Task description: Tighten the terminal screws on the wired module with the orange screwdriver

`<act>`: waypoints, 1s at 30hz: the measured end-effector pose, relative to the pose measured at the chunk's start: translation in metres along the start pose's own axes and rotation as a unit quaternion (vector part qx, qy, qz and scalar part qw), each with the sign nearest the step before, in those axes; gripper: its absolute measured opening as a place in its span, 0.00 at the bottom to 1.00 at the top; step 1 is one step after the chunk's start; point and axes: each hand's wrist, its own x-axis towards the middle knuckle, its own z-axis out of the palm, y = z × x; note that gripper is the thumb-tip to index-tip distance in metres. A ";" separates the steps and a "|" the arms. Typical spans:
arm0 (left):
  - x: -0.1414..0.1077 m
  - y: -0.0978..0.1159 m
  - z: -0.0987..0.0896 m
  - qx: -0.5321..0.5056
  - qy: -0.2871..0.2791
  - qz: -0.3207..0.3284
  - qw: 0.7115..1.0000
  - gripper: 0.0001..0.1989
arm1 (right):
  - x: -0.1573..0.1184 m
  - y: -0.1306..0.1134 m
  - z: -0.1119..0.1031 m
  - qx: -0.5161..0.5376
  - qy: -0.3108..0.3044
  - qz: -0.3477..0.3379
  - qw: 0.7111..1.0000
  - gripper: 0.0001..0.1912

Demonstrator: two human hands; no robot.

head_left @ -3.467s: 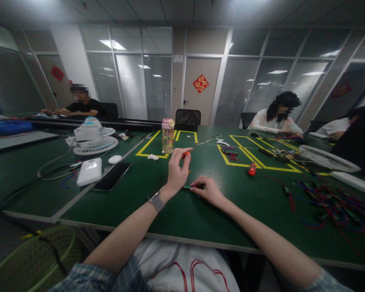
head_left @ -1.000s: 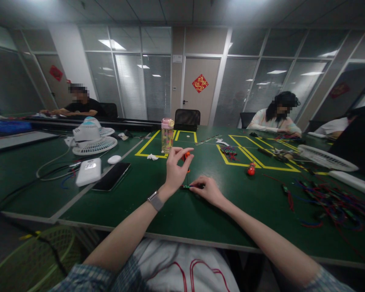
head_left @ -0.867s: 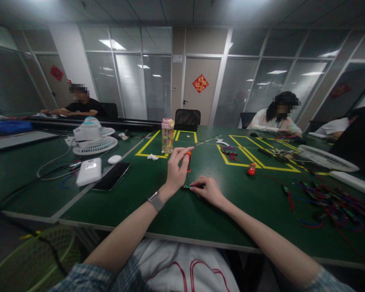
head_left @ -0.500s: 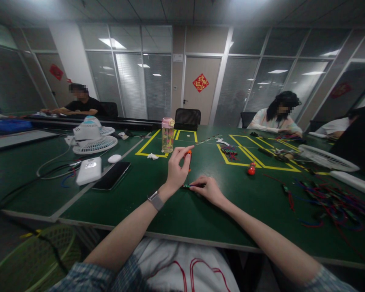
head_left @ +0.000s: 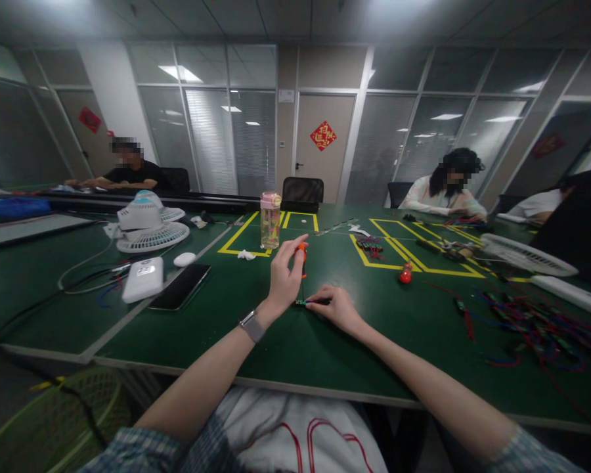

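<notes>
My left hand [head_left: 284, 272] is wrapped round the orange handle of a small screwdriver [head_left: 303, 263], held upright with its thin shaft pointing down. The tip meets a small green circuit board [head_left: 300, 303] on the green table [head_left: 266, 355]. My right hand [head_left: 335, 307] rests on the table just right of the board, thumb and finger pinching its right end. Dark wires show under the right fingers.
A pink-lidded bottle [head_left: 270, 220] stands beyond my left hand. To the left lie a phone [head_left: 181, 287], a white power bank [head_left: 143, 279] and a fan [head_left: 152, 233]. At right are a red gourd-shaped object [head_left: 406, 272] and many wired boards [head_left: 536, 325]. Other people sit across.
The fingers of my left hand have shifted slightly on the screwdriver, showing more of the orange handle. My right hand stays at the board. The view has moved slightly.
</notes>
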 end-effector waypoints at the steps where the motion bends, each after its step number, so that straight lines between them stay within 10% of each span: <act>1: 0.000 0.000 0.000 0.006 0.005 0.001 1.000 0.14 | 0.000 0.000 0.000 0.000 0.000 0.001 1.000 0.07; 30: 0.001 0.003 -0.001 0.022 -0.005 0.024 0.999 0.14 | 0.000 -0.002 0.000 0.000 0.000 0.012 1.000 0.07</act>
